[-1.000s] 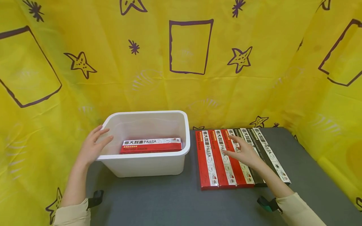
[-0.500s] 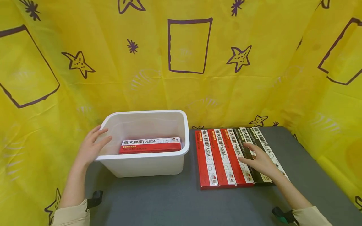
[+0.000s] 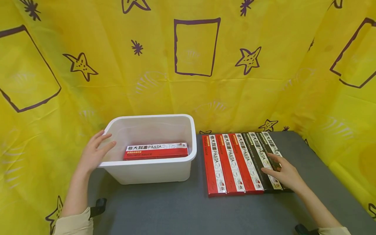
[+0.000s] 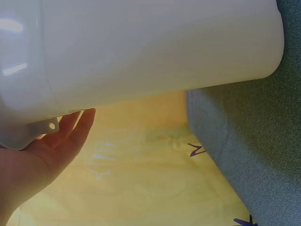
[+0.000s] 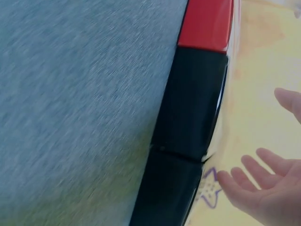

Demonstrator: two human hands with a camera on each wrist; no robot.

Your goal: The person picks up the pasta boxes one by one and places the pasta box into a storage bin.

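Observation:
A white plastic bin (image 3: 152, 164) stands at left in the head view, with a red tomato sauce pasta box (image 3: 155, 151) inside. My left hand (image 3: 95, 151) rests at the bin's left rim, fingers loosely extended; in the left wrist view, fingers (image 4: 80, 127) touch beneath the rim by a small lug. To the bin's right, three red pasta boxes (image 3: 212, 169) and two black pasta boxes (image 3: 255, 151) lie side by side. Over the black ones hovers my right hand (image 3: 283, 171), thumb and fingers apart, holding nothing; it partly covers the rightmost box. The right wrist view shows their black ends (image 5: 193, 99).
A dark grey table (image 3: 176, 212) carries everything. Yellow patterned cloth (image 3: 196, 98) hangs behind and along both sides, close to the bin's back and left. Table surface extends in front of the bin and boxes, and right of them.
My right hand has moved right and nearer to me, from above the red boxes to above the black ones. My left hand stays at the bin's rim; the boxes have not moved.

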